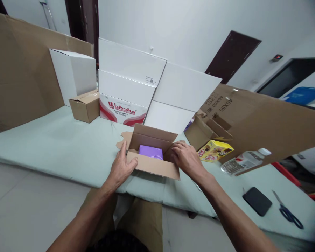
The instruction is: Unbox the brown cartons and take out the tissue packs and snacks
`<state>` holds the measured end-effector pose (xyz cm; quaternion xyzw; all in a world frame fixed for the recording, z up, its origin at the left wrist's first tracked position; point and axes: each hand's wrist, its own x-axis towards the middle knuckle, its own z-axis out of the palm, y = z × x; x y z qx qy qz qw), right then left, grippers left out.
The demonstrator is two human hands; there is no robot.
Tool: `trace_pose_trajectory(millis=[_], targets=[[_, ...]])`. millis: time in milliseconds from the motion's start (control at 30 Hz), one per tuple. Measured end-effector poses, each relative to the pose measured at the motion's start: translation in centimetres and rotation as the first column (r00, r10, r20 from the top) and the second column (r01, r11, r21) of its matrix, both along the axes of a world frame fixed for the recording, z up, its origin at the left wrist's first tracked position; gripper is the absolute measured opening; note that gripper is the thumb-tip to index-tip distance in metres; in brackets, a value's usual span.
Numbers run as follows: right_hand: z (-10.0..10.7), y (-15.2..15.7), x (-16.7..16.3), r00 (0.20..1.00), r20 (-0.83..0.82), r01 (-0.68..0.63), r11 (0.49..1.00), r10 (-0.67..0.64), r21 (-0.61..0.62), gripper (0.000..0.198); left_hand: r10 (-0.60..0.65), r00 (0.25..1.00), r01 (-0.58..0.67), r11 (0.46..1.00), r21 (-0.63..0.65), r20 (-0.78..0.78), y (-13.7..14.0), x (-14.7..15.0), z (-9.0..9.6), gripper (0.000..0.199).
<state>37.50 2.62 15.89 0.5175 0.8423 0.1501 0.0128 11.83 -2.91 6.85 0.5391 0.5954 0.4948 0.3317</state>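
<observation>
An open brown cardboard box (156, 168) sits near the front edge of the table, its flaps folded outward. Inside it lies a purple package (150, 151), partly hidden by the front flap. My left hand (122, 165) grips the box's left front corner, thumb over the front flap and fingers along the left side. At the right end, my right hand (186, 154) has its fingers bent around the box's edge beside the right flap; some fingertips are hidden.
Behind stands a white Wahaha carton (123, 111), with a small closed brown box (85, 106) left of it. To the right are a yellow box (215, 150), a water bottle (243, 161), a black pad (257, 201) and scissors (287, 211). Cardboard sheets (273, 122) border the table.
</observation>
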Motion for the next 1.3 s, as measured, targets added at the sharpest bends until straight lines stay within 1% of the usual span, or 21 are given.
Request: trace_pose_trajectory(millis=[67, 133, 200, 300, 400, 500, 600, 700, 767, 833, 967, 1067, 1133, 1200, 1300], targets=[[0.9, 0.1, -1.5, 0.988, 0.143, 0.068, 0.997, -0.062, -0.034, 0.026, 0.008, 1.0, -0.008, 1.0, 0.013, -0.008, 0.0, 0.1, 0.0, 0.094], [1.4, 0.3, -2.7, 0.965, 0.255, 0.093, 0.99, -0.063, -0.104, 0.03, 0.017, 1.0, -0.017, 1.0, 0.024, -0.013, 0.1, 0.2, 0.0, 0.093], [1.8, 0.8, -3.5, 0.952, 0.306, 0.093, 0.977, -0.031, -0.191, 0.03, 0.022, 1.0, -0.022, 0.999, 0.034, -0.008, 0.1, 0.3, -0.1, 0.092], [2.0, 2.1, -4.3, 0.951, 0.31, 0.102, 0.954, -0.01, -0.283, 0.021, 0.028, 0.999, -0.03, 0.998, 0.056, 0.025, 0.4, 0.5, -0.3, 0.091], [1.6, 3.4, -4.9, 0.96, 0.278, 0.134, 0.93, -0.036, -0.341, 0.02, 0.047, 0.996, -0.052, 0.996, 0.076, 0.069, 0.6, 0.8, -0.6, 0.091], [0.5, 4.5, -5.5, 0.975, 0.204, 0.166, 0.9, -0.088, -0.403, 0.019, 0.049, 0.995, -0.057, 0.995, 0.088, 0.092, 0.8, 1.1, -0.9, 0.091], [-0.7, 5.1, -5.7, 0.984, 0.077, 0.178, 0.879, -0.16, -0.443, 0.021, 0.05, 0.994, -0.058, 0.994, 0.095, 0.094, 1.0, 1.2, -1.2, 0.091], [-1.6, 5.3, -5.1, 0.964, -0.105, 0.173, 0.878, -0.243, -0.445, 0.021, 0.071, 0.994, -0.079, 0.992, 0.099, 0.084, 1.2, 1.5, -1.5, 0.09], [-2.0, 5.2, -4.7, 0.923, -0.245, 0.164, 0.88, -0.297, -0.446, 0.021, 0.081, 0.994, -0.088, 0.991, 0.101, 0.076, 1.3, 1.6, -1.7, 0.089], [-2.3, 5.0, -4.4, 0.858, -0.379, 0.143, 0.869, -0.348, -0.474, 0.021, 0.083, 0.994, -0.09, 0.991, 0.102, 0.072, 1.3, 1.7, -1.8, 0.089], [-2.8, 4.7, -4.5, 0.688, -0.563, 0.046, 0.802, -0.458, -0.596, 0.038, 0.085, 0.995, -0.089, 0.992, 0.085, 0.052, 1.2, 1.7, -1.7, 0.089], [-2.8, 4.5, -4.7, 0.576, -0.633, -0.014, 0.768, -0.517, -0.64, 0.047, 0.084, 0.996, -0.086, 0.993, 0.077, 0.031, 1.1, 1.5, -1.5, 0.089], [-2.8, 4.4, -4.9, 0.526, -0.652, -0.032, 0.753, -0.547, -0.658, 0.052, 0.081, 0.997, -0.082, 0.994, 0.075, 0.022, 1.1, 1.5, -1.5, 0.09], [-2.9, 4.4, -5.2, 0.499, -0.649, -0.027, 0.738, -0.574, -0.674, 0.054, 0.078, 0.997, -0.079, 0.994, 0.077, 0.012, 1.1, 1.5, -1.5, 0.09], [-3.1, 4.4, -6.0, 0.501, -0.634, 0.016, 0.739, -0.589, -0.674, 0.055, 0.098, 0.995, -0.097, 0.992, 0.085, -0.009, 1.2, 1.5, -1.6, 0.089]])
